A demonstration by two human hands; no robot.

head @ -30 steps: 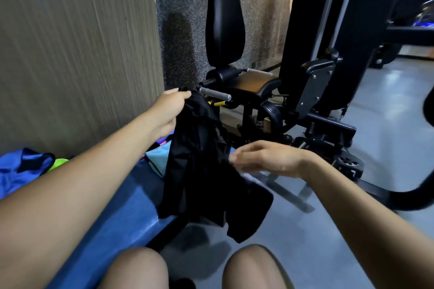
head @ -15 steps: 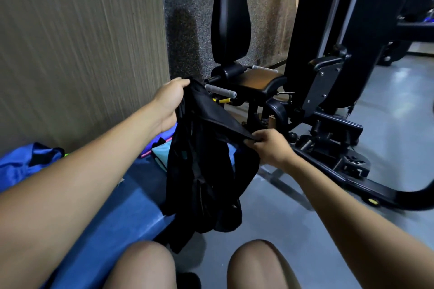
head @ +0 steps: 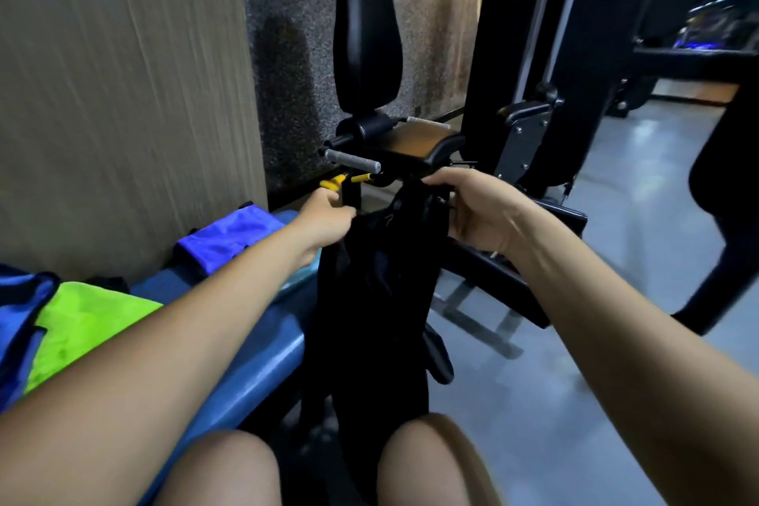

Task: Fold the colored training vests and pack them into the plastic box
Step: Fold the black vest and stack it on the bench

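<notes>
- The black vest [head: 371, 300] is thin, limp, matte fabric; it hangs in a long, narrow drape from both hands, off the right edge of the blue bench [head: 250, 366], and its lower end drops between the person's bare knees.
- The left hand [head: 324, 220] grips the vest's upper left corner, its fingers curled tight into a fist round a bunched fold of cloth.
- The right hand [head: 472, 209] holds the upper right corner, fingers bent over the top hem and the thumb side turned toward the camera; the cloth is gathered under the fingers.
- Between the two hands the top edge sags in a shallow, creased curve, with a faint pale mark on the fabric.
- The bench is padded and smooth, with a rounded edge and a dull sheen like vinyl.
- On the bench's left part lies a lime-green vest [head: 88, 325], a flat sheet of bright, fine-woven fabric.
- Touching it at the far left edge is a blue vest [head: 20, 325] with dark trim round its openings.
- Toward the bench's far end sits a folded blue vest [head: 230, 240], a compact, squarish bundle with soft corners.
- A light teal cloth [head: 302, 279] shows just under the left wrist, mostly hidden.
- Behind the bench stands a large, ribbed cardboard sheet [head: 123, 94] against a speckled wall.
- Ahead is a black gym machine [head: 530, 94] with a tall upholstered back pad, a brown-tinted seat, a knurled grey handle and yellow pins.
- The floor [head: 616, 362] is grey and glossy.
</notes>
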